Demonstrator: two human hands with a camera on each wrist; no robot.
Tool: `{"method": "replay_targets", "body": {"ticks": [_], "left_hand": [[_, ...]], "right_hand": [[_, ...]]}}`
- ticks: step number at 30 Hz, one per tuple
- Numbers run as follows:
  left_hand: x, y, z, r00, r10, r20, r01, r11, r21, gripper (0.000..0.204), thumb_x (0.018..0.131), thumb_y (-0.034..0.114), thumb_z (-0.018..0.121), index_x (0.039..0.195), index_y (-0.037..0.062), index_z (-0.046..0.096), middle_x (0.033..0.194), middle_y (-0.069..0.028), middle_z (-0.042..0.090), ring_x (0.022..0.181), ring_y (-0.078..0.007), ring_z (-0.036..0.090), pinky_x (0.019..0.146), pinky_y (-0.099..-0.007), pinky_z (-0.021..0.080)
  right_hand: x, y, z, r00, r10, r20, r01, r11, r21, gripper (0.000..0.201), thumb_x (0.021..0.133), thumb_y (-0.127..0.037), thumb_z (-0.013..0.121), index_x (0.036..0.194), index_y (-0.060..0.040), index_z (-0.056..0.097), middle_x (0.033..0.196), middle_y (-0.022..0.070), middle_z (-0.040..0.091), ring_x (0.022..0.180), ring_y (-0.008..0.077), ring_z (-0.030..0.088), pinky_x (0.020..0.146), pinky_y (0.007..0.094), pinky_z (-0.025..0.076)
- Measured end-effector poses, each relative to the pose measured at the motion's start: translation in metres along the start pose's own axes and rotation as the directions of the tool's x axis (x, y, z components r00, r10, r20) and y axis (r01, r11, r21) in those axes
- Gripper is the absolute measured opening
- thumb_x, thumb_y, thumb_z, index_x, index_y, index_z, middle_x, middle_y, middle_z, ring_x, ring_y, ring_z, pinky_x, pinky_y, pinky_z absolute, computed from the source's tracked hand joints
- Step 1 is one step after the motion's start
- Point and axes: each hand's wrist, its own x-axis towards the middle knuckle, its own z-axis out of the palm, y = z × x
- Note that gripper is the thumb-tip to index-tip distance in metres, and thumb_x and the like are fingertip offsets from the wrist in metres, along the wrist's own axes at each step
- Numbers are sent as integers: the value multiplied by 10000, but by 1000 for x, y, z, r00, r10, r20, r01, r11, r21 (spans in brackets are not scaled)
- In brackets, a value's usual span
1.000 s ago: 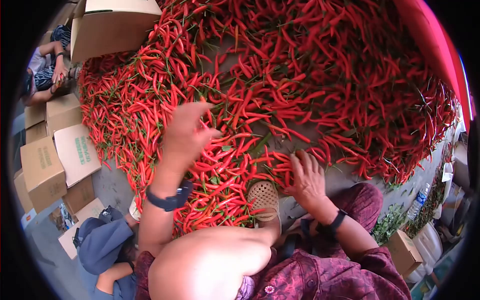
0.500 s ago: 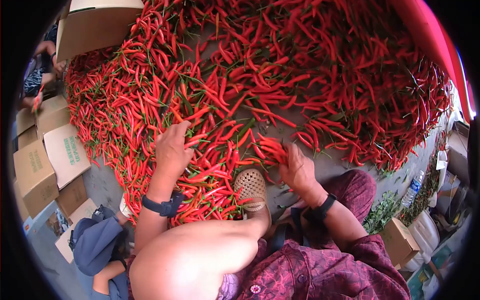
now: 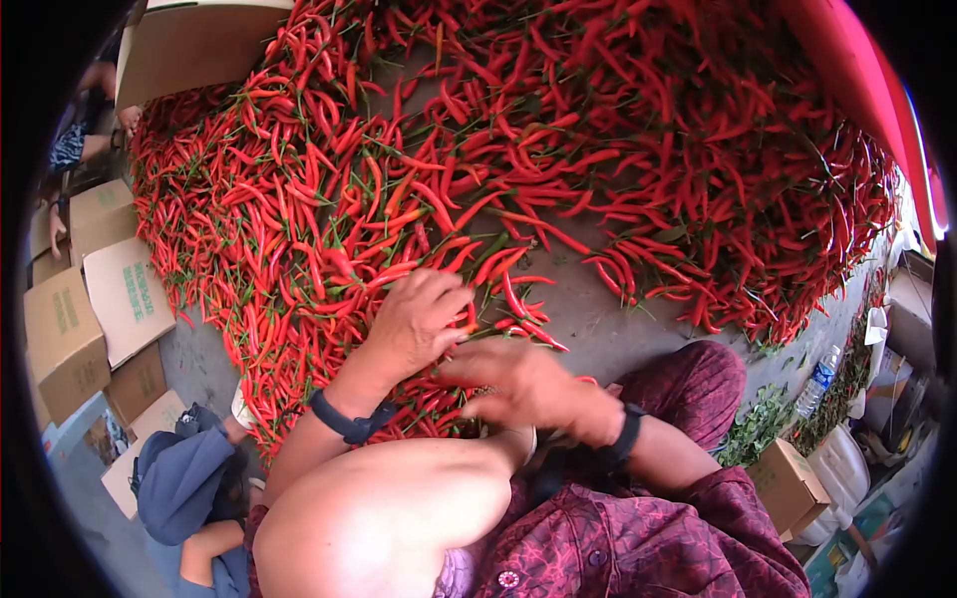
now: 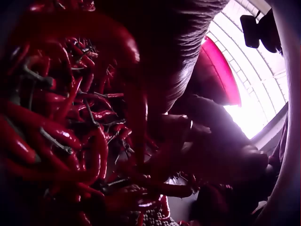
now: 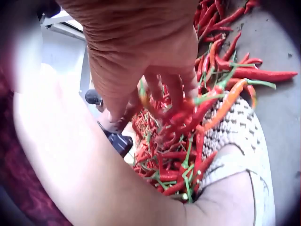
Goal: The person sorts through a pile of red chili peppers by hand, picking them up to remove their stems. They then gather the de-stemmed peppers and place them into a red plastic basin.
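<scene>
Red chili peppers (image 3: 279, 189) with green stems lie in a broad heap on the ground. My left hand (image 3: 414, 319) is low over the near part of the heap, its fingers bent, with a bit of orange-red chili showing between thumb and fingers. A large chili (image 4: 94, 28) passes close beneath that hand in the left wrist view. Close beside it, my right hand (image 3: 533, 384) is blurred, palm down above the woven shoe (image 3: 481, 393). Its fingers point loosely down in the right wrist view, over blurred chilies (image 5: 183, 115) at the fingertips.
Cardboard boxes (image 3: 66, 329) stand at the left, and another box (image 3: 199, 50) at the upper left. A bent knee (image 3: 389, 508) is in front. To the right are a plastic bottle (image 3: 817, 382), green leaves (image 3: 758, 424) and a small box (image 3: 788, 483). Other people sit at the left.
My right hand, which gripped a bunch of chilies half a second ago, has swung left over the shoe. My left hand has moved right and a little nearer, so the hands are now close together.
</scene>
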Motion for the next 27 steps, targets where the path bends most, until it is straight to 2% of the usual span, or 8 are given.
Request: {"method": "replay_targets", "body": {"ticks": [1,3,5,8,15,20,24,27], "left_hand": [[-12,-10,8,996,-3,90,1,1000,16,401,625,110,746,1000,83,609,1005,-98,585,973,-302,556,843,-420,461],[-29,-19,9,991,-97,94,92,994,54,262,632,70,700,871,78,593,886,-90,568,895,-301,557,779,-422,466],[-35,-23,8,984,-157,81,152,986,72,163,631,25,651,765,71,571,785,-86,549,824,-305,553,722,-426,468],[-37,-30,4,973,-227,32,222,969,104,115,612,-39,575,655,60,537,680,-107,542,750,-338,564,639,-448,471],[-54,-47,-41,805,-587,92,552,796,249,115,665,30,672,724,48,575,730,-140,620,747,-362,618,656,-475,471],[-51,-37,-62,655,-740,153,755,651,-79,383,694,87,759,1039,1,618,879,-208,666,826,-332,665,720,-405,513],[-34,-24,-48,804,-595,18,594,801,-76,352,707,86,747,1019,1,607,902,-174,663,864,-325,653,749,-396,522],[-19,-15,-16,954,-261,-148,268,963,34,439,686,100,759,1085,35,588,988,-146,633,940,-300,622,771,-383,515]], "right_hand": [[-3,9,-14,994,100,-43,-95,990,104,408,762,-98,717,1161,-104,628,1053,143,610,953,304,619,778,394,523],[-24,80,-19,924,57,-378,-112,986,-125,263,746,-89,720,1002,-74,663,960,139,626,830,306,631,704,392,521],[-15,80,-64,892,205,-403,-352,874,-335,257,713,-91,713,956,-74,631,908,111,624,807,314,627,686,412,524],[5,88,-68,892,269,-363,-427,766,-481,261,713,-98,687,964,-87,614,943,100,592,843,298,621,672,410,522],[40,86,-48,980,-24,-199,-132,671,-730,361,718,-170,647,1077,-141,611,1220,90,531,1148,306,496,879,466,445],[12,90,-52,980,-132,146,196,589,-784,469,746,-204,630,1205,-124,575,1365,72,477,1251,316,438,993,490,382],[-28,86,-84,968,-28,251,229,519,-824,413,768,-203,587,1163,-84,595,1374,84,477,1245,300,450,1005,465,384],[-29,89,-94,984,25,174,129,573,-809,349,748,-162,573,1085,-86,616,1196,96,541,1093,272,517,912,425,433]]}}
